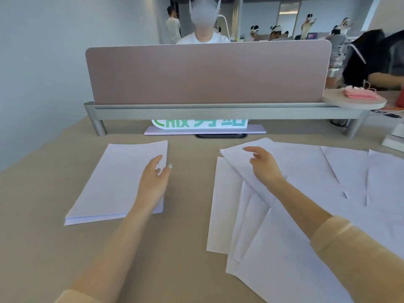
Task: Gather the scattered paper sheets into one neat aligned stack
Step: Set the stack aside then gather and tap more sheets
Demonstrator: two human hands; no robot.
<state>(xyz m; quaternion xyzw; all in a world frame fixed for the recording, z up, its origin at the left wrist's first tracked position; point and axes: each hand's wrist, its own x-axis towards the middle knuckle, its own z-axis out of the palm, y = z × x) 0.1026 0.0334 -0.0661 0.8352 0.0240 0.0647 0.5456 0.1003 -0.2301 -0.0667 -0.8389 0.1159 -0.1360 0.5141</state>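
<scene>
Nearest, on the right of the desk [185,215], loose sheets [284,248] lie fanned and overlapping. The right hand [262,165] hovers over their far edge, fingers spread and relaxed, holding nothing. The left hand [156,178] rests on the right edge of the neat stack [113,184], fingers loose, perhaps touching paper. Beyond stands a divider [207,73].

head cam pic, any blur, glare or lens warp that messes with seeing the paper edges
Head view: wide-angle warp bows the divider and splays the forearms; light is soft and even, no glare on the stack; the loose sheets look washed out, overlapping edges faint; the right hand is slightly motion-blurred, the left hand sharper; background people soft.
</scene>
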